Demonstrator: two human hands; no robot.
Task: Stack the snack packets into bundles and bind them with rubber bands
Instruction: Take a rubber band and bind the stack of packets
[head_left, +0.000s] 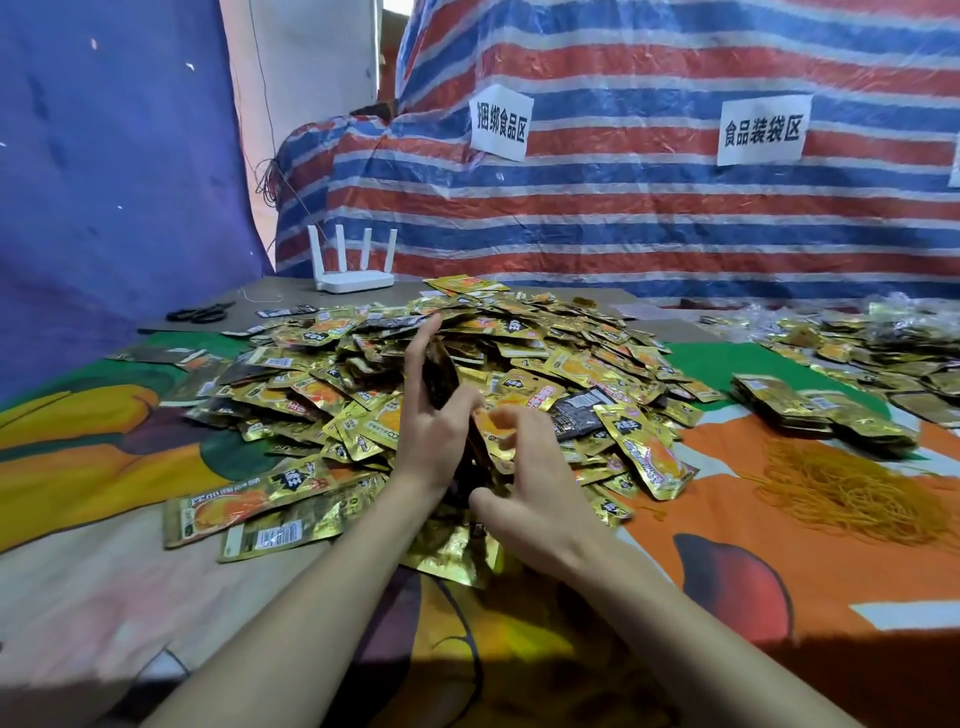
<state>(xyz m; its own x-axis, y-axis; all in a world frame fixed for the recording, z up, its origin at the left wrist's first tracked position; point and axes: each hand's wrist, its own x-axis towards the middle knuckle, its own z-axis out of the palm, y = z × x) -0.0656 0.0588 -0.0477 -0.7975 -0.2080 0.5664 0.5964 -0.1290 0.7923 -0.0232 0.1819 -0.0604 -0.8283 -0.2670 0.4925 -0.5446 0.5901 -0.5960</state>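
Observation:
A big heap of gold and orange snack packets covers the middle of the table. My left hand grips a stack of packets held on edge above the heap's near side. My right hand is beside the stack's lower end, fingers curled near it; whether it holds a packet is unclear. Loose yellow rubber bands lie in a pile at the right. Finished bundles sit beyond the bands.
A white router and black scissors stand at the table's back left. A striped tarp with paper signs hangs behind. More packets spread at the far right. The colourful cloth shows at the front.

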